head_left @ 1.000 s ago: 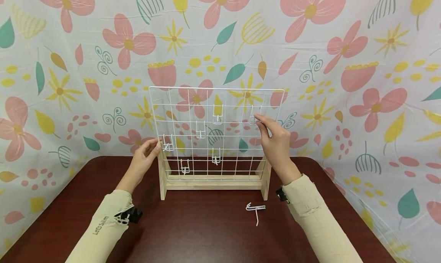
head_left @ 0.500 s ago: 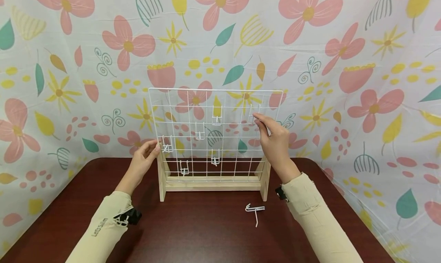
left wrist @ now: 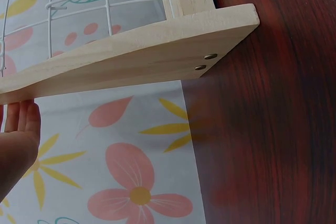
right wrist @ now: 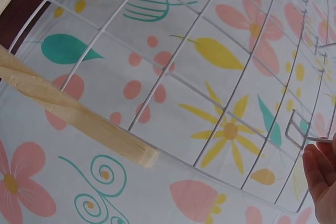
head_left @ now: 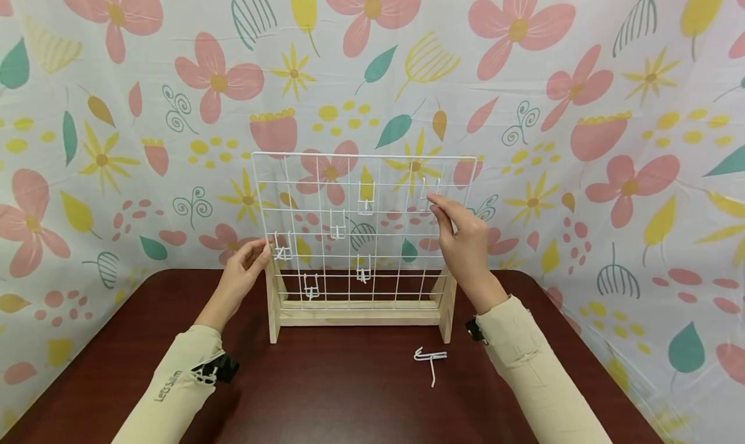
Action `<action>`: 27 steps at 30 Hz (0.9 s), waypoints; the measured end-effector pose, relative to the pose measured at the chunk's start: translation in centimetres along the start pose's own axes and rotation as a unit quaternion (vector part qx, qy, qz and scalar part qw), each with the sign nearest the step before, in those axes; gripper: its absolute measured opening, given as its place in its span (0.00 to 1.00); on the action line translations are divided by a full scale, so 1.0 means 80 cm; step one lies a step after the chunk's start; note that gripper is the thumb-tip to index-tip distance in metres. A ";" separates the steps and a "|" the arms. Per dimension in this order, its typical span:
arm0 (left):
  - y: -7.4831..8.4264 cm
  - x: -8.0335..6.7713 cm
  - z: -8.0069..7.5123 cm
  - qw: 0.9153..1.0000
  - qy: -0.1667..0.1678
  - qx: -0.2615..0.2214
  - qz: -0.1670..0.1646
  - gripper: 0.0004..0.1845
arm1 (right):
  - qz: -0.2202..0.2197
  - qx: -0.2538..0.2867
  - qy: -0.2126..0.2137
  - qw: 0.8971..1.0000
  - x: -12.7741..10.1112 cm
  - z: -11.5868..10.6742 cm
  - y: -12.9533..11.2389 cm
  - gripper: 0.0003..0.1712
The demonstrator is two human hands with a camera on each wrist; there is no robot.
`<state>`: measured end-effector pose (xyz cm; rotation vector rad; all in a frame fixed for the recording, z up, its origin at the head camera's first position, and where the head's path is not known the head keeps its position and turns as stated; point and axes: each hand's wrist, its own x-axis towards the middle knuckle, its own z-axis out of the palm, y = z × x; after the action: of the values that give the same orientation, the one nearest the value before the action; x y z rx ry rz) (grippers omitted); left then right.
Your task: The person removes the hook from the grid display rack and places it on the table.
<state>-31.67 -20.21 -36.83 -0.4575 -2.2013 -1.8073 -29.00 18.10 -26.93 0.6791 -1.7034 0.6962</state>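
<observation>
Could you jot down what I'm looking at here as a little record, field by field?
Setting: dark red table, flowered cloth backdrop
Main item: white wire grid upright in a wooden stand
On grid: several small white hooks
Left hand: fingertips at the grid's left edge, by a hook
Right hand: pinches a hook near the upper right of the grid
Loose: one white hook lying on the table

Dark reddish-brown wood-grain desk (head_left: 349, 392), glossy, rounded far corners. Behind and on both sides: white fabric backdrop (head_left: 582, 75) w/ pink flowers, yellow starbursts, teal leaves and curls, slightly creased, hanging down to desk edge. Even, soft light; faint shadows on desk.
</observation>
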 end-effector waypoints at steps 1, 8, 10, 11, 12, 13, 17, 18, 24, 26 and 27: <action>0.000 0.000 0.000 1.000 0.000 -0.001 0.001 0.26 | -0.001 0.002 0.003 1.000 0.000 0.000 0.000 0.12; -0.001 -0.002 -0.001 1.000 0.000 -0.003 -0.003 0.26 | -0.005 0.003 0.010 1.000 -0.003 0.002 -0.001 0.12; -0.001 -0.003 -0.001 1.000 0.000 -0.006 -0.002 0.26 | -0.005 0.002 0.011 1.000 -0.004 0.002 -0.002 0.12; 0.000 -0.003 -0.001 1.000 -0.001 -0.007 0.000 0.26 | -0.005 0.001 0.011 1.000 -0.004 0.001 -0.002 0.12; 0.000 -0.003 -0.001 1.000 -0.001 -0.007 0.002 0.26 | -0.006 0.001 0.011 1.000 -0.005 0.001 -0.002 0.12; 0.000 -0.003 -0.001 1.000 0.000 -0.008 0.003 0.26 | -0.007 0.000 0.011 1.000 -0.005 0.001 -0.002 0.13; 0.001 -0.002 -0.001 1.000 0.003 -0.012 0.008 0.25 | -0.010 0.002 0.012 1.000 -0.007 0.001 -0.002 0.13; 0.001 -0.002 -0.001 1.000 0.003 -0.011 0.009 0.25 | -0.011 0.002 0.012 1.000 -0.007 0.001 -0.002 0.13; 0.000 0.000 0.000 1.000 0.003 -0.009 0.006 0.25 | -0.016 0.007 0.009 1.000 -0.014 -0.001 -0.004 0.13; 0.001 0.000 0.001 1.000 0.004 -0.009 0.008 0.25 | -0.016 0.008 0.006 1.000 -0.016 -0.002 -0.004 0.13; 0.001 0.001 0.002 1.000 0.004 -0.009 0.010 0.25 | -0.016 0.008 0.005 1.000 -0.018 -0.002 -0.004 0.13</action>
<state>-31.69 -20.07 -36.78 -0.4728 -2.1680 -1.8176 -28.34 18.12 -28.23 0.7116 -1.6757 0.6904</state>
